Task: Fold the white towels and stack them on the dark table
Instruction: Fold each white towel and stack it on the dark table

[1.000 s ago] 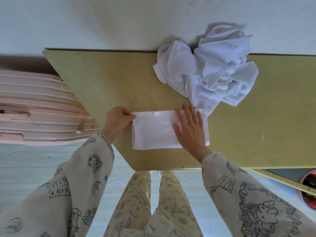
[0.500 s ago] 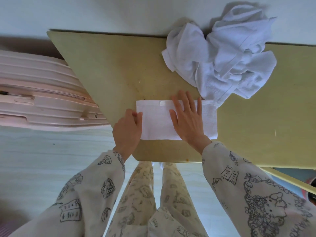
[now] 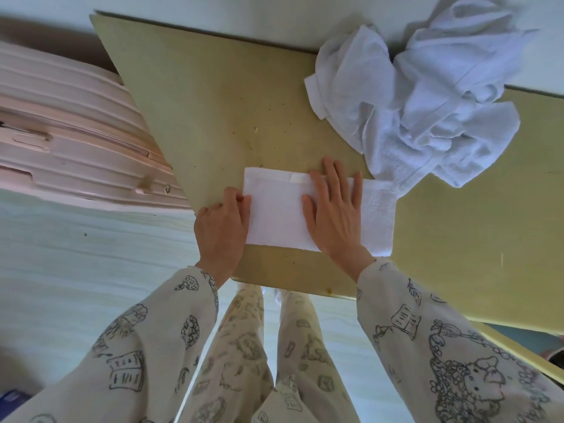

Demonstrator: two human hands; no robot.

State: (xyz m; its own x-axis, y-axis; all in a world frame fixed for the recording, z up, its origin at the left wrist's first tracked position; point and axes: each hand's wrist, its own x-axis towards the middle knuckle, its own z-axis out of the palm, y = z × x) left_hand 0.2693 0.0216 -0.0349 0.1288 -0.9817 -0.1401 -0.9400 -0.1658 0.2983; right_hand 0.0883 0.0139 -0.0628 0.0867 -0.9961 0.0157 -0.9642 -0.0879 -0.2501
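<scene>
Fingers of our right hand (image 3: pixel 334 215) lay flat and spread on the folded towel (image 3: pixel 277 218) near the table's (image 3: pixel 213 96) front edge, as before. Our left hand (image 3: pixel 221 227) had slid down its left end, curled fingertips pinching it. Crumpled, nubby towels (image 3: pixel 421 99) sat heaped at the back edge.

The bench (image 3: pixel 232 111) is a flat, yellowish-green board with small dark specks on its top, its far edge against a pale wall and its near corner jutting toward the person. A folded white towel (image 3: pixel 276 215) lies flat near the front edge, a narrow hem strip along its far side. Behind and to the right of it sits a heap of crumpled white towels (image 3: pixel 421 105), one trailing end touching the folded towel's far right corner.
</scene>
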